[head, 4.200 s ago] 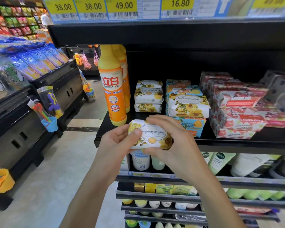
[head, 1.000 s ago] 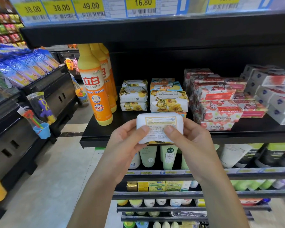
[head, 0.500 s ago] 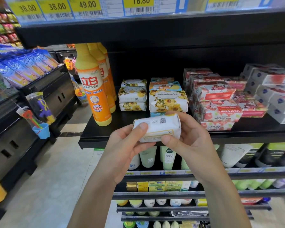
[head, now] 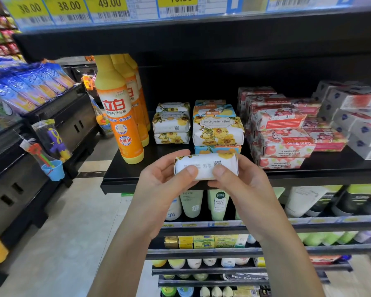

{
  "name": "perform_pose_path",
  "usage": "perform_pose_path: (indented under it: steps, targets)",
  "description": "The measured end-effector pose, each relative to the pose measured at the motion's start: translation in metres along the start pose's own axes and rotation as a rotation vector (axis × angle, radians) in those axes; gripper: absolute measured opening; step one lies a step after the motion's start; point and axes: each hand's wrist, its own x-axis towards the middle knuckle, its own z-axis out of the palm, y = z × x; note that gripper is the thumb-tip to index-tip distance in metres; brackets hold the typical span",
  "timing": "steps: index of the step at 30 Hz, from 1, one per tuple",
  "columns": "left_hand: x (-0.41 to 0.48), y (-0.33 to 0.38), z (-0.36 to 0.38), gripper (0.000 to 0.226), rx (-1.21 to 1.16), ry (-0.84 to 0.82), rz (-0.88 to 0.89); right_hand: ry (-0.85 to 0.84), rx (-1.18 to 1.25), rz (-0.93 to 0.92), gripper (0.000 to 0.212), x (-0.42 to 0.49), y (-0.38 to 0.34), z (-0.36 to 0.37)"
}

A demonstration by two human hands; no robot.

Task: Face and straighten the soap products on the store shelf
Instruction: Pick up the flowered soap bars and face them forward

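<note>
Held by both hands, soap bar (head: 206,166) lies left-right.

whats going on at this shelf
A person holds a white paper-wrapped soap bar with yellow flowers, the left hand and right hand both gripping it, just in front of the black metal shelf. Its QR-code side faces the camera. Matching flowered soap stacks sit behind it, beside tall orange dish-liquid bottles.

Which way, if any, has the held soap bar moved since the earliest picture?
Yes: the soap bar rolled printed-back side up and shifted right, away from the orange bottle.
</note>
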Motion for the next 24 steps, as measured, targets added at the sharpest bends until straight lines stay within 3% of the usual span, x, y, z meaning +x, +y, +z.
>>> perform_pose_path:
  steps: [5, 9, 17, 24]
  targets:
    - [0.000, -0.001, -0.002, 0.074, 0.012, -0.026, -0.006, -0.002, 0.073, -0.013, 0.064, 0.001, 0.005, -0.002]
    - [-0.002, 0.005, 0.000, 0.059, -0.099, -0.070, -0.069, -0.011, 0.048, -0.069, 0.058, 0.000, 0.005, -0.008]
    - [-0.005, 0.006, 0.003, 0.047, -0.045, -0.088, -0.134, -0.122, -0.060, -0.153, 0.069, -0.005, 0.002, -0.017]
    - [-0.007, 0.004, 0.003, 0.047, -0.064, -0.050, -0.100, -0.189, -0.153, -0.194, 0.073, -0.008, -0.003, -0.015]
